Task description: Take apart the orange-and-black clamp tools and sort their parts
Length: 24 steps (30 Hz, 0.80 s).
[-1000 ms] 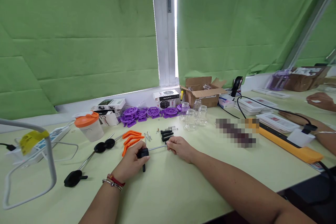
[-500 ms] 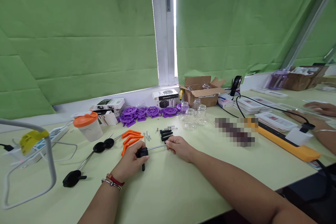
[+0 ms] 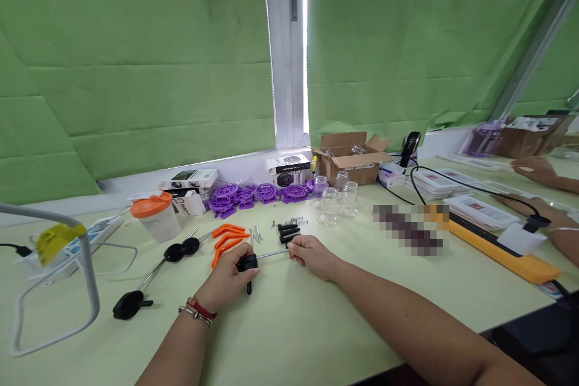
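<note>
My left hand (image 3: 230,273) is closed around a black plastic part (image 3: 248,263) with a short black peg pointing down towards the front edge. A thin metal rod (image 3: 274,253) runs from this part to the right. The fingers of my right hand (image 3: 314,256) pinch the rod's far end, hiding its tip. Just beyond that hand lie several black handles (image 3: 288,233) and coil springs (image 3: 296,221). Orange plastic pieces (image 3: 228,235) rest beyond my left hand, with metal pins (image 3: 257,233) beside them. Further left are similar black parts joined to rods (image 3: 129,304).
Purple wheel-shaped parts (image 3: 265,193), glass jars (image 3: 329,208) and an open cardboard box (image 3: 353,160) stand along the back. A lidded cup (image 3: 156,217) and a grey metal frame (image 3: 93,289) are left. An orange-black power strip (image 3: 502,250) and another person's hands (image 3: 536,172) are right.
The whole view has shifted slightly, so things sit a little further right. My hands keep the same hold on the part and rod. The other person's far hand has moved back and left.
</note>
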Available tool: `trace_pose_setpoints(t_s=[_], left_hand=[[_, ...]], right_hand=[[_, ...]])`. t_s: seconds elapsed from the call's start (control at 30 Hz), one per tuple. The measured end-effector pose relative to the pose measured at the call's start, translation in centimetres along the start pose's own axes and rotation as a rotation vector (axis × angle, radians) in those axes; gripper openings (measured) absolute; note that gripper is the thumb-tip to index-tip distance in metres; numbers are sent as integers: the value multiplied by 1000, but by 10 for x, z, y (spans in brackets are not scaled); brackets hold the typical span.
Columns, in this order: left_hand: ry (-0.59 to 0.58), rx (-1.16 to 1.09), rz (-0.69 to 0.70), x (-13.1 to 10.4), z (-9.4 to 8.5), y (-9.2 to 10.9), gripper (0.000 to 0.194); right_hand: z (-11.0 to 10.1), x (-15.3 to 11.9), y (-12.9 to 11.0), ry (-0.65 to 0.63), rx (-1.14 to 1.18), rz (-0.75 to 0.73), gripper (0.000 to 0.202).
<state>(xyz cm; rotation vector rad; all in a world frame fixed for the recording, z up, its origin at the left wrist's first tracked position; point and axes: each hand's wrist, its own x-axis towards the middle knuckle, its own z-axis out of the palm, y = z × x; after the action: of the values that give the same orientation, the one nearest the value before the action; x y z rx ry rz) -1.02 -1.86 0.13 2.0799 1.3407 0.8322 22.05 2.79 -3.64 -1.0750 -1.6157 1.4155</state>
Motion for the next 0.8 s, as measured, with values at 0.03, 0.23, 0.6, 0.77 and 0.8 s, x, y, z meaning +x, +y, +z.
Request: trace_pose_setpoints(t_s=[0.03,0.23,0.6,0.77,0.8], left_hand=[[0,2,0,0,0,0,11],[10,-4,5,-1,0,-1,12],[131,104,10,-2,-11,-14,31],[519,214,-185,-4,-34,-25,29],[589,230,-251,-5,-38,-27,30]], right_hand=[[0,0,0,-1,1,0,26],[0,-1,0,-11,-12,-7,28],[1,-2,2,-34,-40,-79,40],[2,-1,4,-3,9,-64,44],[2,-1,4,1,9,-62,44]])
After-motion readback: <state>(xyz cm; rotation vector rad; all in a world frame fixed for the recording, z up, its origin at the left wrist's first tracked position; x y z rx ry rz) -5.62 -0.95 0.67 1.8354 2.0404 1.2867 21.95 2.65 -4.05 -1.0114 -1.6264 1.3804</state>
